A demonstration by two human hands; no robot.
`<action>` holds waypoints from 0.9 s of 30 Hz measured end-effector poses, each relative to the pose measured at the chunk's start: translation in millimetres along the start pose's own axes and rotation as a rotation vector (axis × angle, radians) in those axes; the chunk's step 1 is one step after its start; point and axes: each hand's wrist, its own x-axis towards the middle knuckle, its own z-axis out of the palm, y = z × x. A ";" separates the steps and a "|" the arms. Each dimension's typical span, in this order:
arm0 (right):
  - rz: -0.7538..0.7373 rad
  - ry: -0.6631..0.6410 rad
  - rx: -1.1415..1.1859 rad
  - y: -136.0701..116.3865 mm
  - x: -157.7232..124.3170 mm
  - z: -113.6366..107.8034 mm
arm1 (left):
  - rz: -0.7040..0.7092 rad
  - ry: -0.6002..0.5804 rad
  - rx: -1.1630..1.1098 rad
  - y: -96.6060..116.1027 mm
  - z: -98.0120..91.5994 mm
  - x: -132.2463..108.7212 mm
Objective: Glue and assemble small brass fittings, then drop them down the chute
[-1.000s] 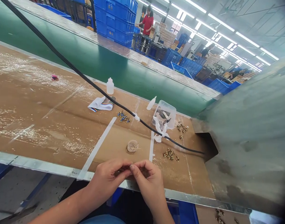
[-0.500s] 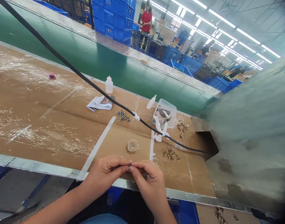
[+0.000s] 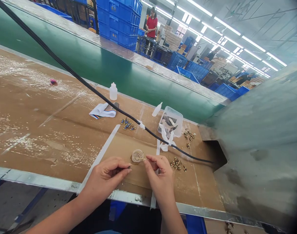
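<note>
Right hand (image 3: 160, 178) pinching a thin pin (image 3: 144, 159) over a small glass dish (image 3: 138, 156)
Its fingers are closed on the pin, tip reaching into the dish; left hand (image 3: 105, 178), just beside, pinches a tiny dark part (image 3: 129, 167) above brown cardboard (image 3: 65, 146)

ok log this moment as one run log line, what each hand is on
left hand: pinches small dark part | right hand: holds thin pin, tip at small clear dish | nearby: small brass parts
</note>
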 end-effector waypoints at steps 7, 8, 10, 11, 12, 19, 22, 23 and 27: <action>-0.039 -0.013 -0.037 -3.5 4.1 5.0 | -0.051 0.009 -0.043 0.4 1.3 -0.6; -0.039 -0.017 -0.041 -3.5 4.1 4.7 | -0.056 0.007 -0.044 1.2 1.3 -1.0; -0.045 -0.026 -0.036 -3.5 4.0 3.5 | -0.049 0.007 -0.042 1.8 1.5 -1.8; -0.050 -0.025 -0.033 -3.5 4.0 2.8 | -0.037 0.006 -0.042 1.3 1.6 -2.1; -0.058 -0.021 -0.031 -3.6 3.9 2.2 | -0.023 0.006 -0.041 0.5 1.7 -2.3; -0.106 -0.038 -0.043 -4.8 3.5 3.1 | 0.011 0.009 -0.035 -5.8 2.9 -1.2; -0.096 -0.032 -0.045 -4.3 3.6 0.9 | 0.007 0.015 -0.019 -4.9 3.0 -1.3; -0.087 -0.010 -0.039 -4.3 3.4 -1.0 | 0.003 0.018 -0.016 -4.1 2.9 -1.5; -0.048 0.037 0.058 -8.2 -0.1 -11.4 | -0.028 0.023 -0.008 -1.1 3.2 -1.9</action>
